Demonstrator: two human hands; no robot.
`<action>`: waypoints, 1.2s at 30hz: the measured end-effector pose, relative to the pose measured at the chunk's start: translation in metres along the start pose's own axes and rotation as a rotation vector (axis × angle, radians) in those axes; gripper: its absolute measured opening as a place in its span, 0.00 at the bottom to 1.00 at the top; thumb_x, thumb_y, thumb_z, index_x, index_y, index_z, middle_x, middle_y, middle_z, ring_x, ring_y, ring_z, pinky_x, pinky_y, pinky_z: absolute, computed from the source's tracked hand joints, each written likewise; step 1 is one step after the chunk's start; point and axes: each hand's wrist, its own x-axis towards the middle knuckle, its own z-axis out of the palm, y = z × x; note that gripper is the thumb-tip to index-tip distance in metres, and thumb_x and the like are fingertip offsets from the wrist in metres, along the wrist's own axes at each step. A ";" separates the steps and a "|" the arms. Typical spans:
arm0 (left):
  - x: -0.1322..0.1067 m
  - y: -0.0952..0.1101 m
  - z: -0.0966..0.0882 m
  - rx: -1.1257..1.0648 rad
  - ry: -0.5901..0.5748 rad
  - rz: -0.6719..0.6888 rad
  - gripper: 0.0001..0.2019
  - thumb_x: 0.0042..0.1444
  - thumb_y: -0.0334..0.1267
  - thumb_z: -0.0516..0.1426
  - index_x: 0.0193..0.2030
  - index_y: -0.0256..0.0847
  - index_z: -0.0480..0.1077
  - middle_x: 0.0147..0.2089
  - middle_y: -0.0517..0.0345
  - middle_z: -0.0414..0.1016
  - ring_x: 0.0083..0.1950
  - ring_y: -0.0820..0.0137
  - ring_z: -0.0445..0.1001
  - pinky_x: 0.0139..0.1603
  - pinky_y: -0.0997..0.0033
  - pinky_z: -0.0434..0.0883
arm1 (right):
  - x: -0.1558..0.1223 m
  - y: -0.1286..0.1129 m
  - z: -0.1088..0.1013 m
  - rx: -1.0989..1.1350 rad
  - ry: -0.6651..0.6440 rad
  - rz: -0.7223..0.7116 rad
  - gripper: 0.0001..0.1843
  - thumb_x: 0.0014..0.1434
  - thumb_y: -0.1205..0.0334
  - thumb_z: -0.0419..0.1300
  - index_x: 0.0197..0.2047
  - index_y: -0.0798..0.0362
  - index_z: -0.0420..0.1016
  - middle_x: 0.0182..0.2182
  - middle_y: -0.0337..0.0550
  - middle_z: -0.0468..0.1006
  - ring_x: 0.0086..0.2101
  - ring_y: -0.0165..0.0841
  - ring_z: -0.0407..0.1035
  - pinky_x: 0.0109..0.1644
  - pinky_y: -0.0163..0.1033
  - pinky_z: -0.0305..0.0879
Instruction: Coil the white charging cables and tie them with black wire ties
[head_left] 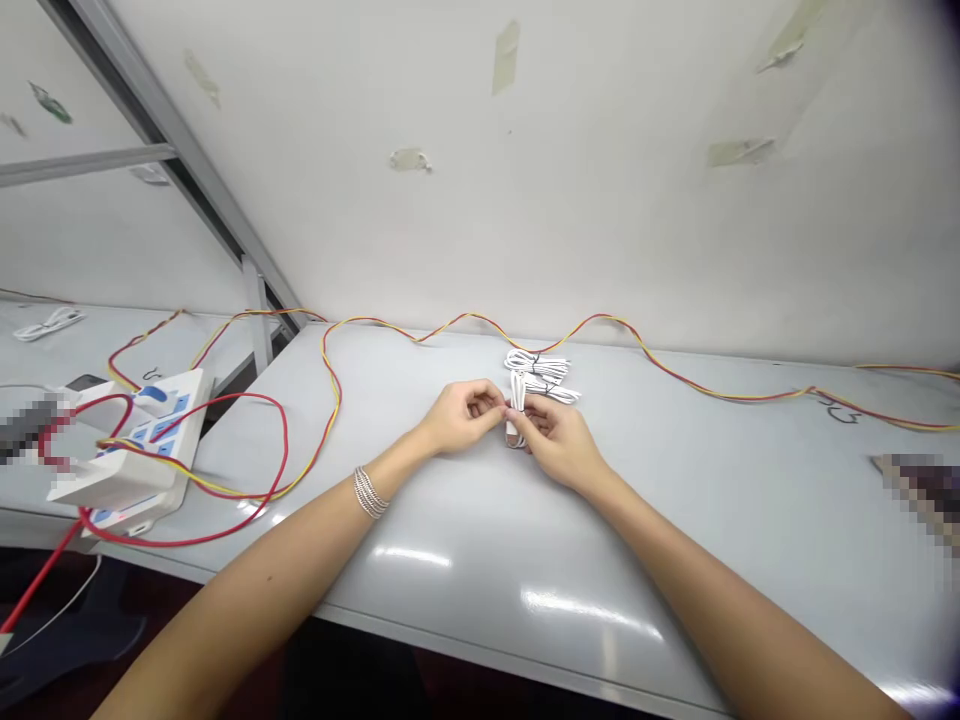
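A folded white cable bundle [518, 386] stands out between my two hands over the grey tabletop. My left hand [466, 416] is closed in a pinch, thumb and forefinger meeting at the bundle's left side. From the right, my right hand [561, 440] grips the same bundle between thumb and fingers. Just behind lie more coiled white cables [541, 366], bound round the middle with dark ties. The right fingers partly cover the nearer of these coils. Whatever small piece my left fingertips may pinch is hidden.
Red and yellow twisted wires [480, 317] run along the wall at the table's [442, 530] back. A white power strip [191, 400] with blue sockets, plugs and looping red cable sits at left. Another white cable coil [51, 324] lies far left. A blurred object [926, 490] is at right.
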 end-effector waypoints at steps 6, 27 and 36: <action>0.002 -0.004 0.000 0.007 -0.008 -0.018 0.09 0.56 0.40 0.59 0.36 0.36 0.71 0.31 0.55 0.74 0.30 0.72 0.71 0.34 0.72 0.70 | 0.002 0.000 0.001 -0.008 -0.011 0.015 0.23 0.62 0.40 0.57 0.35 0.54 0.72 0.26 0.43 0.75 0.25 0.31 0.67 0.29 0.35 0.64; 0.000 0.002 0.002 -0.051 0.011 -0.016 0.09 0.57 0.42 0.58 0.35 0.37 0.68 0.31 0.59 0.71 0.27 0.75 0.69 0.31 0.73 0.69 | 0.001 0.000 0.000 0.017 -0.012 0.018 0.24 0.62 0.41 0.58 0.43 0.55 0.76 0.33 0.46 0.79 0.29 0.33 0.72 0.29 0.35 0.66; 0.000 -0.004 0.002 0.003 0.067 0.000 0.10 0.57 0.42 0.59 0.37 0.37 0.70 0.31 0.57 0.73 0.28 0.74 0.70 0.30 0.74 0.68 | 0.004 0.004 -0.002 0.102 -0.002 0.053 0.27 0.58 0.41 0.61 0.48 0.56 0.76 0.34 0.47 0.79 0.29 0.33 0.72 0.29 0.35 0.67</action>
